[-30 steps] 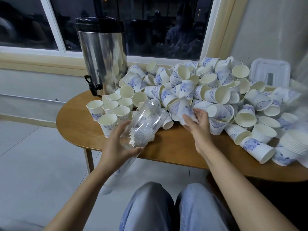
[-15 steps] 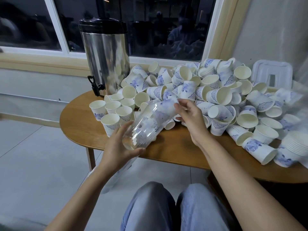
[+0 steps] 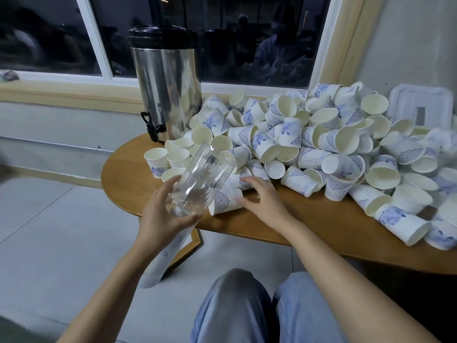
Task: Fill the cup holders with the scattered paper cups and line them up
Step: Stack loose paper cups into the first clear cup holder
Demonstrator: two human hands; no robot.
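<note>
A clear plastic cup-holder tube slants up over the table's near-left edge, and my left hand grips its middle. Stacked white-and-blue paper cups fill its lower end, which hangs below the table. My right hand lies with spread fingers on a fallen paper cup beside the tube. A big heap of paper cups covers the table behind.
A steel urn with a black lid and tap stands at the back left of the oval wooden table. A few upright cups sit beside it. A white plastic lid leans against the right wall. My knees are below the table.
My right hand has left the tube's upper mouth and dropped down to a fallen cup at the table's front. The left hand keeps holding the tube.
</note>
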